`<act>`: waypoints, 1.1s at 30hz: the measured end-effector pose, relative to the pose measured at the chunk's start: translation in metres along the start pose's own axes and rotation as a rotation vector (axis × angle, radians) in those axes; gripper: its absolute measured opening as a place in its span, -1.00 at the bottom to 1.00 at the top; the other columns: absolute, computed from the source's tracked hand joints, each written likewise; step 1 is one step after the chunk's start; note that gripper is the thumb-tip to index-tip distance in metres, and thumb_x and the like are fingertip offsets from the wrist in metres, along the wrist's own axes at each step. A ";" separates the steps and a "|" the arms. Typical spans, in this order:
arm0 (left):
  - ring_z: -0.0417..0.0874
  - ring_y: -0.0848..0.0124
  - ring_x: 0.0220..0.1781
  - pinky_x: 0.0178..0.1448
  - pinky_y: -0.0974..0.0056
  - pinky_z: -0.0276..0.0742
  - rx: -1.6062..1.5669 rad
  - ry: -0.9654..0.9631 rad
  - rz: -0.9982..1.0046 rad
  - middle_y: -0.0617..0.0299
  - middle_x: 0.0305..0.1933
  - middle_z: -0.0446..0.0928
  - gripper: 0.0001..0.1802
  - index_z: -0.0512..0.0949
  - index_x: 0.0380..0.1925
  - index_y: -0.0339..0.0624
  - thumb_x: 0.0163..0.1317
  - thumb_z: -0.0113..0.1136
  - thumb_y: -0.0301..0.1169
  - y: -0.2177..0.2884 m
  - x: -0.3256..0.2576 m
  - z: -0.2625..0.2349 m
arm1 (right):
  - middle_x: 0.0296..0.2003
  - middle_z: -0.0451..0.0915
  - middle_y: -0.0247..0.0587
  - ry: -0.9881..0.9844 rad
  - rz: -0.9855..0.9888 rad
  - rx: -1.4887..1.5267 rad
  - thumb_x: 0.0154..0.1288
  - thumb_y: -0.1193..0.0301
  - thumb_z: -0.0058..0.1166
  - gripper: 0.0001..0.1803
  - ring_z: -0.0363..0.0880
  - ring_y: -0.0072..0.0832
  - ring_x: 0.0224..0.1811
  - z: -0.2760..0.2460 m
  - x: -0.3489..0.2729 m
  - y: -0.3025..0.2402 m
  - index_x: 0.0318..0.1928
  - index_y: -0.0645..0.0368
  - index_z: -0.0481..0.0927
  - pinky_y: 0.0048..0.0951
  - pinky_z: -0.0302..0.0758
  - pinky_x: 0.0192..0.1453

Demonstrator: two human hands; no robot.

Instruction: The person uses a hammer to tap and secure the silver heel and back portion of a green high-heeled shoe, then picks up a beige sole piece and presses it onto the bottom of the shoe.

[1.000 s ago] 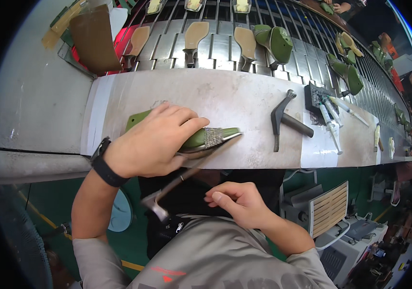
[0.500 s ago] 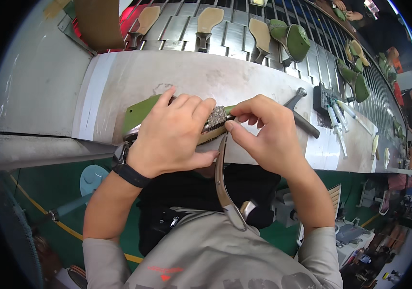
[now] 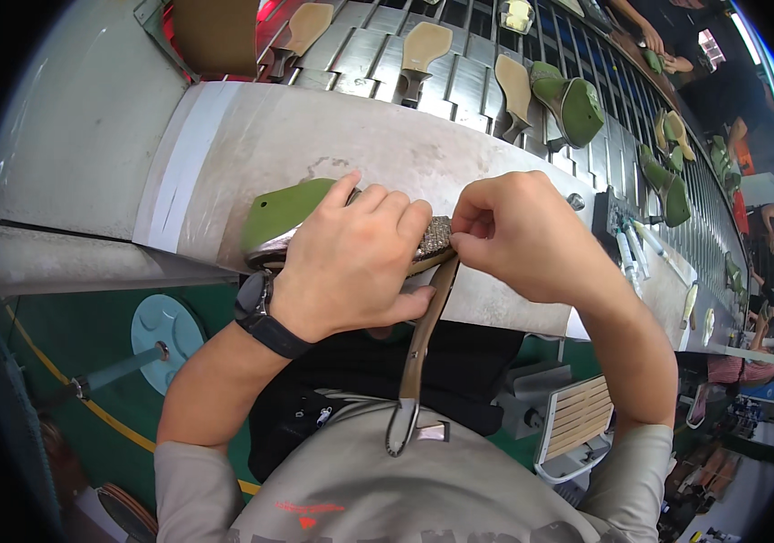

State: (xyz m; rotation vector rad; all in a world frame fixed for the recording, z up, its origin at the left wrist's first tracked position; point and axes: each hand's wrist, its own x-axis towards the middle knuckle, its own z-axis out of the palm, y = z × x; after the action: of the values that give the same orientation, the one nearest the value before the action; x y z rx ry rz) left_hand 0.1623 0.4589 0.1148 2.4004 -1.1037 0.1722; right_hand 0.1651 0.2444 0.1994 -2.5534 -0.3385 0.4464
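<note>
On the pale bench lies a shoe on a green last (image 3: 285, 215), its heel end to the left. A silvery edge runs along it, and a glittering rhinestone band (image 3: 438, 233) crosses it near the right end. My left hand (image 3: 351, 258) wraps over the middle of the shoe, holding it down; the palm hides much of it. At the band's right edge my right hand (image 3: 522, 237) is closed in a pinch, and its fingertips cover whatever they grip. From between the hands a brown strap (image 3: 418, 353) hangs over the bench edge against my shirt.
Beyond the bench (image 3: 314, 118), a slatted metal conveyor (image 3: 360, 68) carries tan insoles (image 3: 427, 47) and green lasts (image 3: 580, 110). To the right stand a dark box (image 3: 611, 217) and syringes (image 3: 631, 253). A hammer's head (image 3: 575, 201) shows beside my right forearm. A blue stool (image 3: 167, 339) stands lower left.
The view has shifted, and the shoe sits slightly further right in it. My right hand has turned and closed tighter at the band. The strap's lower end has swung left.
</note>
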 end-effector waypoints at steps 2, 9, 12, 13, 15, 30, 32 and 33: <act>0.68 0.07 0.09 0.51 -0.15 0.46 -0.003 0.007 -0.007 0.06 -0.07 0.63 -0.21 0.56 0.13 -0.20 -0.07 0.60 -0.02 -0.001 -0.001 0.001 | -0.51 0.70 0.11 -0.038 0.054 0.034 0.13 0.47 0.24 -0.84 0.76 0.03 -0.38 -0.005 0.003 -0.006 -0.37 0.34 0.76 -0.11 0.69 -0.13; 0.68 0.10 0.10 0.47 -0.14 0.48 0.017 0.004 -0.001 0.09 -0.09 0.63 -0.23 0.56 0.10 -0.20 -0.06 0.59 0.00 -0.003 -0.003 0.001 | -0.50 0.70 0.12 -0.083 0.079 0.017 0.14 0.48 0.25 -0.84 0.75 -0.02 -0.40 0.001 0.008 -0.011 -0.36 0.38 0.72 -0.15 0.67 -0.17; 0.68 0.11 0.10 0.47 -0.13 0.48 0.014 0.006 0.000 0.09 -0.09 0.62 -0.23 0.56 0.09 -0.20 -0.05 0.59 0.00 -0.004 -0.004 -0.002 | -0.54 0.67 0.01 -0.075 0.107 0.082 0.15 0.47 0.25 -0.83 0.69 -0.19 -0.47 0.002 0.004 -0.008 -0.37 0.38 0.68 -0.22 0.62 -0.25; 0.68 0.11 0.10 0.47 -0.13 0.48 0.020 0.007 0.003 0.09 -0.10 0.62 -0.24 0.56 0.09 -0.20 -0.06 0.60 -0.01 -0.004 -0.004 -0.002 | -0.54 0.67 0.01 -0.076 0.113 0.076 0.15 0.47 0.25 -0.83 0.69 -0.19 -0.47 0.002 0.003 -0.004 -0.37 0.38 0.68 -0.22 0.62 -0.25; 0.68 0.11 0.10 0.48 -0.12 0.48 0.018 0.006 0.007 0.10 -0.10 0.62 -0.24 0.56 0.08 -0.20 -0.06 0.60 -0.02 -0.004 -0.002 -0.002 | -0.56 0.62 -0.12 -0.059 0.131 0.196 0.17 0.47 0.25 -0.83 0.58 -0.40 -0.49 0.003 0.001 0.007 -0.38 0.38 0.66 -0.30 0.55 -0.31; 0.68 0.12 0.08 0.46 -0.11 0.50 0.022 0.023 0.007 0.11 -0.10 0.62 -0.26 0.56 0.06 -0.20 -0.06 0.60 -0.04 -0.009 -0.010 -0.002 | -0.50 0.67 -0.17 -0.075 0.143 0.170 0.22 0.42 0.37 -0.78 0.60 -0.50 -0.42 0.007 0.004 -0.008 -0.33 0.39 0.72 -0.37 0.60 -0.24; 0.68 0.12 0.08 0.45 -0.11 0.50 0.027 0.032 0.012 0.11 -0.11 0.62 -0.26 0.56 0.06 -0.20 -0.06 0.60 -0.05 -0.011 -0.011 -0.002 | -0.50 0.67 -0.16 -0.090 0.152 0.216 0.21 0.43 0.36 -0.78 0.60 -0.50 -0.43 0.006 0.008 -0.005 -0.34 0.39 0.71 -0.36 0.59 -0.25; 0.68 0.12 0.07 0.45 -0.10 0.50 0.028 0.036 0.013 0.11 -0.11 0.62 -0.27 0.56 0.06 -0.20 -0.06 0.60 -0.05 -0.011 -0.011 -0.002 | -0.51 0.67 -0.16 -0.105 0.158 0.261 0.21 0.43 0.34 -0.79 0.59 -0.49 -0.44 0.006 0.008 -0.004 -0.34 0.39 0.70 -0.35 0.59 -0.26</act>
State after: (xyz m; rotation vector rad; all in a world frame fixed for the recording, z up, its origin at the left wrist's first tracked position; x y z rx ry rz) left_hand 0.1633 0.4732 0.1088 2.4054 -1.1076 0.2355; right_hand 0.1697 0.2536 0.1945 -2.3146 -0.1066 0.6414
